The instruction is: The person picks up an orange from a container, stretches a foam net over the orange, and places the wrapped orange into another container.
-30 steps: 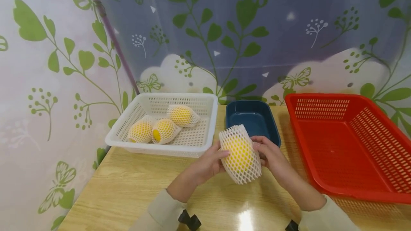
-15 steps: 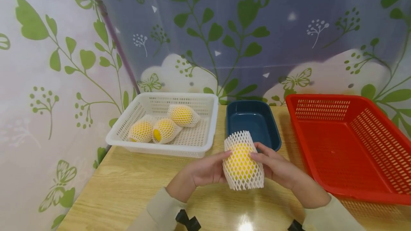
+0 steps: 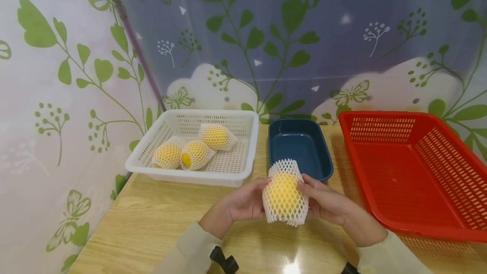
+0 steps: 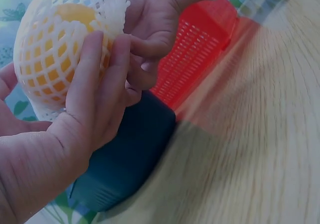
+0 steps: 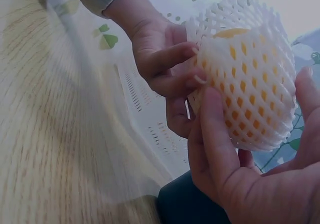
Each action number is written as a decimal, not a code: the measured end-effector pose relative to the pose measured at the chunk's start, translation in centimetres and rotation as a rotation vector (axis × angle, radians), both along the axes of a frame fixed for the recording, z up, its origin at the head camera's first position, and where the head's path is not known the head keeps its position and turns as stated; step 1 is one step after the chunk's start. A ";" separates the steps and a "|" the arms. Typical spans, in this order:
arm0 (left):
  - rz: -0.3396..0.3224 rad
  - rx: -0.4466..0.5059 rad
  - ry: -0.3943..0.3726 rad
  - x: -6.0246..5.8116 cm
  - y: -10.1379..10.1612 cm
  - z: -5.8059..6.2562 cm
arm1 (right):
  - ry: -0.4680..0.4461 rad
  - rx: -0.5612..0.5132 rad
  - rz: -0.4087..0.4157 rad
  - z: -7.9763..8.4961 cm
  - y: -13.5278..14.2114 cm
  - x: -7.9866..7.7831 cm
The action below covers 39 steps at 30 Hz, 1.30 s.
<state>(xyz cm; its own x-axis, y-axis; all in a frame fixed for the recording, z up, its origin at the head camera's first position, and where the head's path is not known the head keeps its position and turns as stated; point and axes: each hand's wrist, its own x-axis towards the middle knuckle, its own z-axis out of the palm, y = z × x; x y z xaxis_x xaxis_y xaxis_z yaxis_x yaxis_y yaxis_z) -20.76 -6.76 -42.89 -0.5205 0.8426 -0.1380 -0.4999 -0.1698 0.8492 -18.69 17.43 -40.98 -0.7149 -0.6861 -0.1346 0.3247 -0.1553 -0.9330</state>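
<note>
A yellow fruit in a white foam net [image 3: 286, 195] is held up between both hands in front of the blue dish [image 3: 298, 149]. My left hand [image 3: 247, 202] grips its left side, and my right hand [image 3: 331, 204] grips the right, its thumb lying on the net. In the left wrist view, the left fingers [image 4: 85, 79] lie along the net, and part of the bare yellow fruit shows at the net's open end. From the right wrist, fingers of both hands meet under the netted fruit [image 5: 250, 84]. The fruit's exact kind is obscured by the net.
At the left, a white slotted basket [image 3: 186, 176] contains three more netted yellow fruits [image 3: 195, 155]. A large red basket [image 3: 399, 172] stands at the right. Everything is on a wooden table [image 3: 152, 223] before a patterned cloth backdrop [image 3: 228, 45].
Both hands have drawn the netted fruit a little nearer the person, and it has turned more upright. The right thumb has moved onto the front of the net. The baskets and dish stay put.
</note>
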 end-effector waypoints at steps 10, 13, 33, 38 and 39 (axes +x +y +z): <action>0.007 0.078 -0.035 -0.2 0.1 -0.9 | 0.069 0.195 -0.102 0.1 -0.7 0.4; 0.019 0.080 -0.068 -0.2 0.3 -1.1 | 0.072 0.283 -0.150 0.1 -1.2 0.5; 0.050 0.069 -0.074 -0.5 0.5 -1.7 | 0.037 0.277 -0.255 0.3 -1.8 0.5; 0.081 -0.005 -0.002 -0.3 0.5 -1.0 | 0.046 0.215 -0.208 0.2 -1.6 0.4; 0.086 -0.028 0.018 -0.3 0.5 -0.8 | 0.056 0.191 -0.187 0.2 -1.5 0.4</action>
<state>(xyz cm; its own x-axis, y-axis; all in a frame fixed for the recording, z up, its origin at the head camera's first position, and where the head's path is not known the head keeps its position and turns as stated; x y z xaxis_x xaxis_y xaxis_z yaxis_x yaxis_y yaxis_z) -21.04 -6.22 -43.66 -0.5933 0.7907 -0.1507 -0.4692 -0.1876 0.8629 -18.29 15.92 -40.78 -0.8366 -0.5078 -0.2057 0.2541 -0.0270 -0.9668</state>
